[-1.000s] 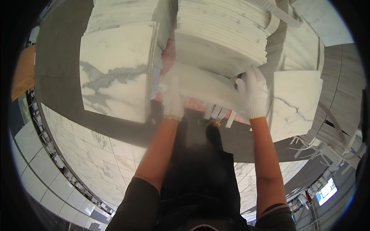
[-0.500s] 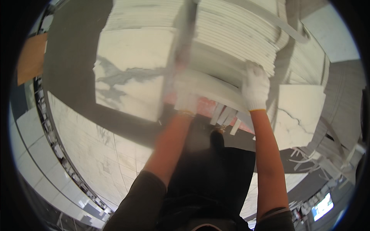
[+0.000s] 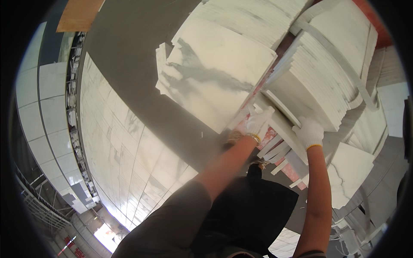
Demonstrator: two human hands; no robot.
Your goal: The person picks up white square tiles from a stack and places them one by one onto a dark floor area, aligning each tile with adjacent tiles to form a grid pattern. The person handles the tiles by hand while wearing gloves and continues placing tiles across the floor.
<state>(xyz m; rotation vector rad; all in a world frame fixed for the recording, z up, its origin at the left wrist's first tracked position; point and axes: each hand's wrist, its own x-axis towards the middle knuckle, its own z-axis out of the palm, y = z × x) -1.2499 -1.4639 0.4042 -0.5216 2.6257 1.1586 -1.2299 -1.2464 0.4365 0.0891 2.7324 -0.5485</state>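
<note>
Both my hands wear white knit gloves and are at the near end of a row of white marble tiles (image 3: 318,81) stood on edge. My left hand (image 3: 259,122) has its fingers closed at the left edge of a leaning marble tile (image 3: 282,123). My right hand (image 3: 309,132) is curled round that tile's right side, beside a narrow raised edge. The fingertips are partly hidden. Below my hands, several thin stone strips (image 3: 275,151) lie over a red and white surface (image 3: 292,171).
To the left stands another stack of marble tiles, its front one grey-veined (image 3: 206,77). A veined tile (image 3: 350,172) leans at the right. Large pale tiles (image 3: 124,146) are laid out on the grey floor (image 3: 146,81). A brown board (image 3: 79,15) sits at the upper left.
My view has swung left, so the stacks appear farther right and tilted. Both gloved hands stay at the near end of the tile row, and the front tile's edge now shows between them.
</note>
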